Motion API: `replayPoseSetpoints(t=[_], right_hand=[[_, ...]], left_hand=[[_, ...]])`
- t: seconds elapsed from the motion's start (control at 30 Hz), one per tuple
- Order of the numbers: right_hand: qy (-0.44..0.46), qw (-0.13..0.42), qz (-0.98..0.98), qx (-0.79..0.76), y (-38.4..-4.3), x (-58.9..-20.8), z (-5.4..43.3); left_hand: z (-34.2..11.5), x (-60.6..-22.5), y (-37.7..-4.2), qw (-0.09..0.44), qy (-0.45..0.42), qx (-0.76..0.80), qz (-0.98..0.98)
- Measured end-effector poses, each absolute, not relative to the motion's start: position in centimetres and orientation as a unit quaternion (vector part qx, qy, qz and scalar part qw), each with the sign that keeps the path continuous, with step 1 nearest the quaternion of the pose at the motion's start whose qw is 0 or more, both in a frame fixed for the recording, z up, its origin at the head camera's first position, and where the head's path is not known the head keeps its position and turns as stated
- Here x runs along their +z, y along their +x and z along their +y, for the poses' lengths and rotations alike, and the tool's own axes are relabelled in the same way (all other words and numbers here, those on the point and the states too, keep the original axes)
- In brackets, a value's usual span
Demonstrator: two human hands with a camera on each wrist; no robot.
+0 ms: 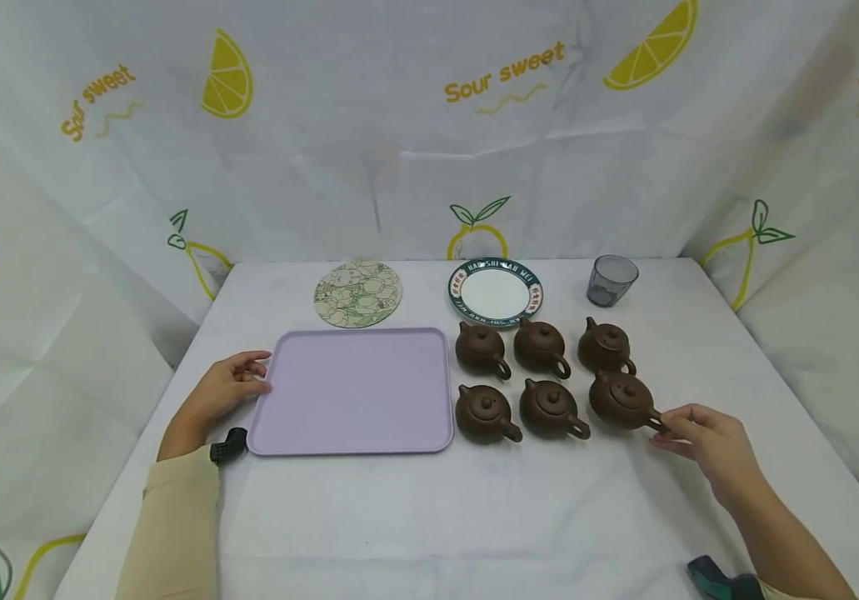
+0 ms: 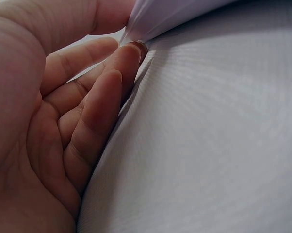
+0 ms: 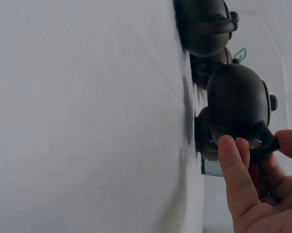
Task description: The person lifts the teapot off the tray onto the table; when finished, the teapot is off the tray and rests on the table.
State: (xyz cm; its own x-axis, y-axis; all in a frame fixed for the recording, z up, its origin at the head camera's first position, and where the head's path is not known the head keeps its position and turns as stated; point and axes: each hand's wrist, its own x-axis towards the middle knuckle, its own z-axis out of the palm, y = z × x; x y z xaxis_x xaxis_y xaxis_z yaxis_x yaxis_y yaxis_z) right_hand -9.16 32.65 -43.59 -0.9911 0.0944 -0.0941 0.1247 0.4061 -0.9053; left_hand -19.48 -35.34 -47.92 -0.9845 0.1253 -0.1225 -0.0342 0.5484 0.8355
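Note:
My right hand pinches the handle of a small brown teapot at the front right of a group. In the right wrist view, this teapot hangs slightly above the cloth, thumb on one side of its handle and fingers on the other. Several matching teapots stand in two rows to its left and behind. On the left, my left hand holds the near-left edge of a lilac rectangular tray. The left wrist view has the thumb against the tray rim and fingertips tucked low beside it.
Behind the tray lies a round floral mat. A plate with a dark green patterned rim sits behind the teapots, and a grey transparent cup stands at the back right. White cloth covers the table; a printed curtain hangs behind.

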Motion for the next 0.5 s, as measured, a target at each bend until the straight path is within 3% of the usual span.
replayPoseSetpoints(t=[0.5], right_hand=[[0.089, 0.046, 0.832, -0.546, -8.9, -44.9, 33.1]], left_hand=[[-35.6, -48.0, -18.9, 0.074, 0.027, 0.479, 0.874]])
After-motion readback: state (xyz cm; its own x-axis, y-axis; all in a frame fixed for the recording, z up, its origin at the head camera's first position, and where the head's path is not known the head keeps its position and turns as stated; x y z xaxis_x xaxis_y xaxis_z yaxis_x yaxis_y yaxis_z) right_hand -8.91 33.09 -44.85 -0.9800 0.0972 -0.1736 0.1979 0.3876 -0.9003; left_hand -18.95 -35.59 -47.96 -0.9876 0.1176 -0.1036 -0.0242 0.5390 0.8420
